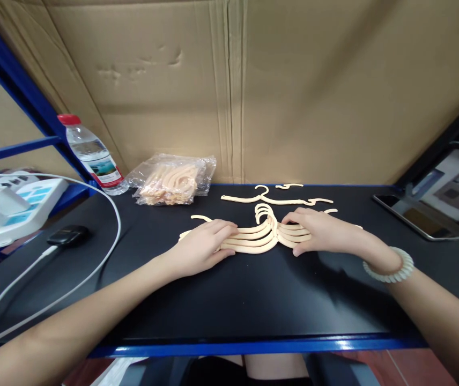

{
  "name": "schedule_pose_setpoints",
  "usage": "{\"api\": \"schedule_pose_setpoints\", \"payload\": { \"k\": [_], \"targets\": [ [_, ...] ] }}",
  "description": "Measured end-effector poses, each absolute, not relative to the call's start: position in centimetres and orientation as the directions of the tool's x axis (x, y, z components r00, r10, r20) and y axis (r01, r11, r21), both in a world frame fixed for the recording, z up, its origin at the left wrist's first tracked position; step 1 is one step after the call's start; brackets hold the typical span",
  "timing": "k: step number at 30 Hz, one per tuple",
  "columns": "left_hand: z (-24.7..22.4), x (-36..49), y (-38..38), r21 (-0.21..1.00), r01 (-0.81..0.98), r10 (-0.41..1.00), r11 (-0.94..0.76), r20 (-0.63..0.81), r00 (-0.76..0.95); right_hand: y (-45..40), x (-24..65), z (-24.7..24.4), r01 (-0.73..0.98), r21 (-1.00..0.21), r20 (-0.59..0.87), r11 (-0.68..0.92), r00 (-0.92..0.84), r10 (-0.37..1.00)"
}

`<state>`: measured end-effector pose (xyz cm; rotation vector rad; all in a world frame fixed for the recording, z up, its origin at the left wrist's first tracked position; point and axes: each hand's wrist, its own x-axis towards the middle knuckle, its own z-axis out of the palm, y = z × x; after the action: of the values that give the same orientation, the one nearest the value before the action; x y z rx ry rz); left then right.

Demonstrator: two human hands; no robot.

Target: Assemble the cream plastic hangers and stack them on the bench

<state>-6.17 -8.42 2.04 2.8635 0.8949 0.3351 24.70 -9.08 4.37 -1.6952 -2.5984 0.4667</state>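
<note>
Several cream plastic clothes hangers (256, 241) lie gathered in a row on the black table, their hooks bunched together at the middle. My left hand (200, 247) is closed over their left arms, thumb on the near side and fingers over the far side. On the other side, my right hand (321, 230) grips the right arms the same way, with a beaded bracelet (392, 268) on its wrist. Both hands hide the outer parts of the bunch. Just behind it lies a single hanger (241, 200), with a small loose cream piece (294, 186) farther back.
A clear plastic bag of cream pieces (173, 182) rests at the back beside a red-capped water bottle (96, 158). At left are a white power strip (24, 209), a black plug-like device (67, 235) and a white cable (117, 225). A phone (412, 217) lies right; cardboard (334, 107) stands behind.
</note>
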Motion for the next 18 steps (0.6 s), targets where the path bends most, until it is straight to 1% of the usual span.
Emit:
{"api": "schedule_pose_setpoints", "payload": {
  "k": [6, 10, 14, 18],
  "targets": [
    [1.9, -5.7, -7.7, 0.144, 0.558, 0.576, -0.817, 0.210, 0.790, -8.2, 25.4, 3.9, 0.884, -0.275, -0.131, 0.378, -0.424, 0.896],
    [1.8, -5.6, -7.3, 0.157, 0.559, 0.581, -0.814, 0.218, 0.784, -8.1, 25.5, 3.8, 0.877, -0.291, -0.103, 0.384, -0.427, 0.898],
    [1.2, -5.8, -6.8, 0.189, 0.547, 0.579, -0.815, 0.243, 0.778, -8.1, 25.4, 3.8, 0.877, -0.277, -0.048, 0.394, -0.422, 0.905],
    [0.7, -5.5, -6.7, 0.169, 0.564, 0.588, -0.809, 0.248, 0.770, -7.9, 25.5, 3.8, 0.882, -0.277, -0.051, 0.381, -0.410, 0.911]
  ]
}}
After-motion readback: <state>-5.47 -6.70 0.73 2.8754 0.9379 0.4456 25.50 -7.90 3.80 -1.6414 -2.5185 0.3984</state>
